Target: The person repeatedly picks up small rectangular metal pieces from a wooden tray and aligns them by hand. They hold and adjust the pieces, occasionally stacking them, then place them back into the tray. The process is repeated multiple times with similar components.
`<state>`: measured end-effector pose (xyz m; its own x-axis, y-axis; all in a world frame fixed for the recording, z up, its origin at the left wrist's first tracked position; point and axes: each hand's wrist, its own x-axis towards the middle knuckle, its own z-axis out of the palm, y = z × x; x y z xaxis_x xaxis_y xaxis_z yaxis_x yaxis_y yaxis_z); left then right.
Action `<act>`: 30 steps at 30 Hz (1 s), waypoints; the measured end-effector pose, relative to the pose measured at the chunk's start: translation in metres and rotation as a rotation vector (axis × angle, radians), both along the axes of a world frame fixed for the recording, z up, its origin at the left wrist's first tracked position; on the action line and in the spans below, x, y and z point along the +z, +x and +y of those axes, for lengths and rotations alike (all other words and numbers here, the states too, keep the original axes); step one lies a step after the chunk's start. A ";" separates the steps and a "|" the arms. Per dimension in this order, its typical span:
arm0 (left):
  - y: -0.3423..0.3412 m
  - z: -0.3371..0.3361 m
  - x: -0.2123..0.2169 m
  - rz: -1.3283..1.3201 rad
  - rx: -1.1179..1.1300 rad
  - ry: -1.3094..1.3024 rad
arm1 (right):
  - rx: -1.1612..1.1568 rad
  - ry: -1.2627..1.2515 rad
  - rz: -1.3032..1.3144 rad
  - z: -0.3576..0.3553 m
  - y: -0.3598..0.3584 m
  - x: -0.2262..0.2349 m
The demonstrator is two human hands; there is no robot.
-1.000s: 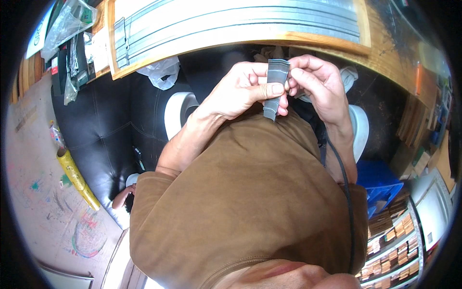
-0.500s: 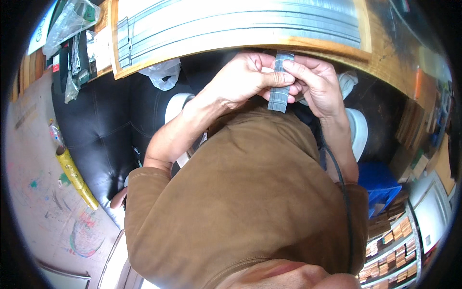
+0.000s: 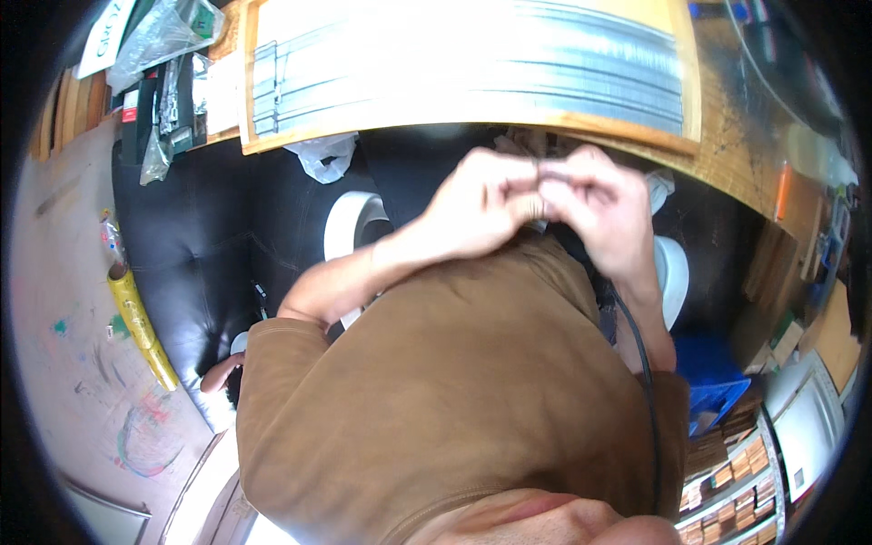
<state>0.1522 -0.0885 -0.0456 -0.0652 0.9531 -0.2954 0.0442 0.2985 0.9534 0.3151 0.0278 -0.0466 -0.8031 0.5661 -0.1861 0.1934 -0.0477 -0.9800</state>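
Observation:
My left hand and my right hand meet fingertip to fingertip just below the edge of a wooden tray. Both pinch a small grey strip, of which only a thin blurred edge shows above the fingers. The hands are held in front of my chest, over my brown sleeves. The tray holds long rows of grey metal strips.
A black padded seat lies to the left with a white roll and a crumpled plastic bag. A yellow roll lies on the floor. A blue crate and shelves of small boxes are lower right.
Both hands have risen toward the tray edge and closed together. The grey strip, which hung plainly between the fingers before, is now almost hidden inside them.

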 end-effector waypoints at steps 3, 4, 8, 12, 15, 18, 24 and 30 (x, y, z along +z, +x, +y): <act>0.013 -0.017 0.007 0.125 0.106 0.307 | 0.010 0.360 0.099 -0.014 0.000 0.041; 0.010 -0.018 0.015 0.154 0.100 0.379 | 0.033 0.410 0.183 -0.010 -0.003 0.046; -0.016 0.007 0.055 0.331 0.173 0.708 | 0.054 0.652 0.434 0.011 -0.032 0.081; -0.064 0.038 0.072 0.830 0.266 0.639 | 0.016 1.010 0.545 0.058 -0.085 0.105; -0.125 0.091 0.033 0.160 0.206 0.466 | 0.002 1.016 0.501 0.086 -0.128 0.104; -0.151 0.123 0.029 -0.002 0.206 0.323 | 0.019 0.616 0.405 0.103 -0.159 0.087; -0.139 0.122 0.025 -0.444 0.246 0.322 | 0.067 0.334 0.434 0.117 -0.171 0.063; -0.148 0.113 0.028 -0.365 0.205 0.270 | 0.068 0.273 0.467 0.113 -0.173 0.061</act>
